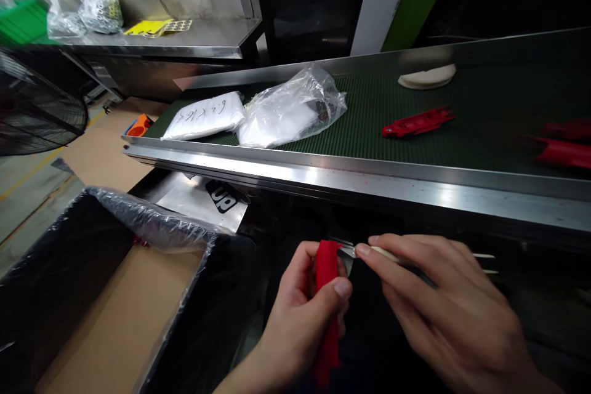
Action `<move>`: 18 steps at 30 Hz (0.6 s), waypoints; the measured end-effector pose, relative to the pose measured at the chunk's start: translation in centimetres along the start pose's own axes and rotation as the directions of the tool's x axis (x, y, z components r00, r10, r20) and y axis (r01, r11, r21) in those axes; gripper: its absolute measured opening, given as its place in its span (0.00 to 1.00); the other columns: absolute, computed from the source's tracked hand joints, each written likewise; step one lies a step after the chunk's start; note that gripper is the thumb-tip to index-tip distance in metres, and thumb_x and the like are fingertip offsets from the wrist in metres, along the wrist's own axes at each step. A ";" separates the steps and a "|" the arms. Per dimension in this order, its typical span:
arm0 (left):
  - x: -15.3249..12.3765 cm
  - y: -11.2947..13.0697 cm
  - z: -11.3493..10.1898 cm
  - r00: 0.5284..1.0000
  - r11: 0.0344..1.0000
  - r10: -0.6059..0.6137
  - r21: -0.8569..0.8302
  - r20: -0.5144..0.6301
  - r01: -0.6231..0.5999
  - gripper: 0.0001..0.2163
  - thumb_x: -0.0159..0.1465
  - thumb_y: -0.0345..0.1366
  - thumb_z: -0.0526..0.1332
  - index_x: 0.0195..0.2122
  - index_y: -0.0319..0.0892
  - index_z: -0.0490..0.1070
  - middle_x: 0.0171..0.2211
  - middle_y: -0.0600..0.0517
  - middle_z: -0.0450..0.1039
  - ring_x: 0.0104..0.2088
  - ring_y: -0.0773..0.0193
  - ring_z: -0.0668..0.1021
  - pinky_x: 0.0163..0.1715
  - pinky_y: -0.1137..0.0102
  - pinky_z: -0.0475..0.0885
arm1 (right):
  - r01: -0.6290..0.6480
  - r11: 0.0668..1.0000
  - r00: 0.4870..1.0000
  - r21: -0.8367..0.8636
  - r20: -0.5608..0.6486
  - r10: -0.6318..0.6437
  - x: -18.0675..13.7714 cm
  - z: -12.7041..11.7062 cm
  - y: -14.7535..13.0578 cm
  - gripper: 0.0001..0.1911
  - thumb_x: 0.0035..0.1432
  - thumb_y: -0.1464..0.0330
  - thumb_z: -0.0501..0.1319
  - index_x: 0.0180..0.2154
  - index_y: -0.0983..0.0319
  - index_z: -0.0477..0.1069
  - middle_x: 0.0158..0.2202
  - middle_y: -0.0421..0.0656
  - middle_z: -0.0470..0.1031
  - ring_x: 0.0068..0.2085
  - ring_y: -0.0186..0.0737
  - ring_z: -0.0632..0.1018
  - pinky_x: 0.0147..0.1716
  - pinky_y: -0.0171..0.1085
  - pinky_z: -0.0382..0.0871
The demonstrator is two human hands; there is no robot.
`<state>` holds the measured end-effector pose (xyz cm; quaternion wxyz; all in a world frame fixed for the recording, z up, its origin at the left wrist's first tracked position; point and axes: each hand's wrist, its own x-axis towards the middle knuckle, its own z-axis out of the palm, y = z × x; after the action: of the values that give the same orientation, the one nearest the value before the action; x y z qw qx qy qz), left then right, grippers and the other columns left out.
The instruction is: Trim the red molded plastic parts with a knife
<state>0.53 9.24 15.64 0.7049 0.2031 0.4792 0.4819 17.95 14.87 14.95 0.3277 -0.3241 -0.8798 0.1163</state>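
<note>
My left hand (305, 314) is closed around a long red plastic part (327, 265), held nearly upright in front of my lap. My right hand (443, 301) pinches a small trimming knife (385, 253) with a slim pale handle. Its metal blade meets the upper right edge of the red part; the exact contact is too small to make out. Above my hands, another red plastic part (419, 122) lies on the green conveyor belt (364, 135). More red parts (566, 151), blurred, lie at the belt's right end.
A metal rail (323, 177) edges the belt. On it lie a white packet (205, 116), a clear bag with white contents (286, 114) and a pale curved piece (427, 77). A lined box (157, 221) stands left, a fan (39, 104) beyond it. Behind is a steel bench (217, 37).
</note>
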 end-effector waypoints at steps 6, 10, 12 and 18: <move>-0.2 -0.6 -0.1 0.974 0.978 0.023 -0.206 0.224 0.025 0.11 0.61 0.38 0.65 0.38 0.42 0.64 0.32 0.53 0.71 0.18 0.78 0.67 0.16 0.82 0.65 | -0.142 0.990 0.989 -0.004 -0.047 0.141 -0.9 0.1 0.9 0.23 0.59 0.81 0.58 0.55 0.60 0.70 0.48 0.47 0.73 0.47 0.43 0.74 0.44 0.45 0.66; 0.0 -0.9 -0.1 0.966 0.931 0.001 -0.352 0.260 0.094 0.07 0.66 0.39 0.58 0.42 0.43 0.64 0.34 0.50 0.72 0.18 0.75 0.70 0.13 0.82 0.65 | -0.158 0.982 0.987 0.108 -0.022 0.161 -1.1 -0.2 0.2 0.22 0.59 0.81 0.57 0.54 0.60 0.70 0.50 0.46 0.72 0.49 0.42 0.74 0.45 0.42 0.69; 0.1 -0.9 0.0 0.961 0.903 -0.005 -0.412 0.278 0.123 0.08 0.67 0.40 0.55 0.44 0.44 0.64 0.34 0.50 0.71 0.19 0.74 0.70 0.12 0.83 0.65 | -0.141 0.983 0.989 0.115 -0.018 0.144 -1.1 -0.3 -0.4 0.23 0.59 0.82 0.56 0.53 0.60 0.70 0.50 0.47 0.71 0.50 0.42 0.73 0.45 0.42 0.68; 0.1 -0.3 0.5 0.946 0.873 -0.050 -0.447 0.320 0.198 0.09 0.69 0.40 0.51 0.45 0.42 0.62 0.31 0.49 0.70 0.17 0.71 0.72 0.11 0.81 0.66 | -0.125 0.986 0.992 0.107 -0.010 0.126 -0.9 -0.2 -1.2 0.23 0.60 0.82 0.56 0.54 0.61 0.69 0.51 0.47 0.70 0.50 0.40 0.72 0.44 0.41 0.68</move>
<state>1.08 9.34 15.60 0.8270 0.0639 0.2472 0.5010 18.02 13.38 15.10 0.3439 -0.3620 -0.8474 0.1806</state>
